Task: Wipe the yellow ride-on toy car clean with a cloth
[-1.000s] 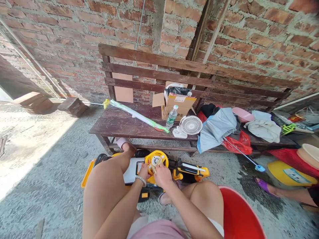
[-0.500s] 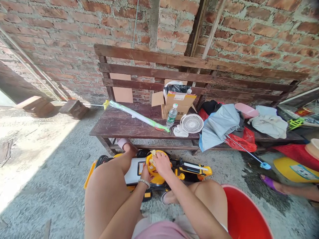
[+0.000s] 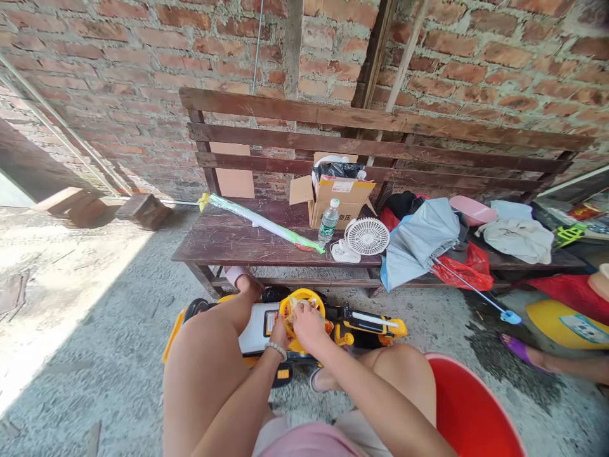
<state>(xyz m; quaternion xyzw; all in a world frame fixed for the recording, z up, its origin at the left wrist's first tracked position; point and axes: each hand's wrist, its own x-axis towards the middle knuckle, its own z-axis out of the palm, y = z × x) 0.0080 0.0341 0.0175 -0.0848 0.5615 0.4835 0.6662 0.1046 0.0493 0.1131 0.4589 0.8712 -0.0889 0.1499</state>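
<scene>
A yellow and black ride-on toy vehicle stands on the floor between my legs, with a pale seat and a yellow steering wheel. My left hand is closed on the near left side of the wheel's rim. Inside the wheel, my right hand presses a small beige cloth against the hub, its fingers bunched around it. Most of the cloth is hidden under those fingers. To the right of the wheel reaches the toy's yellow and black arm.
Behind the toy, a wooden bench carries a cardboard box, water bottle, white fan and grey umbrella. A red tub is by my right knee. Another person's foot shows at right.
My right hand has moved down with the cloth from the wheel's upper left rim to its inside. My left hand stays on the rim.
</scene>
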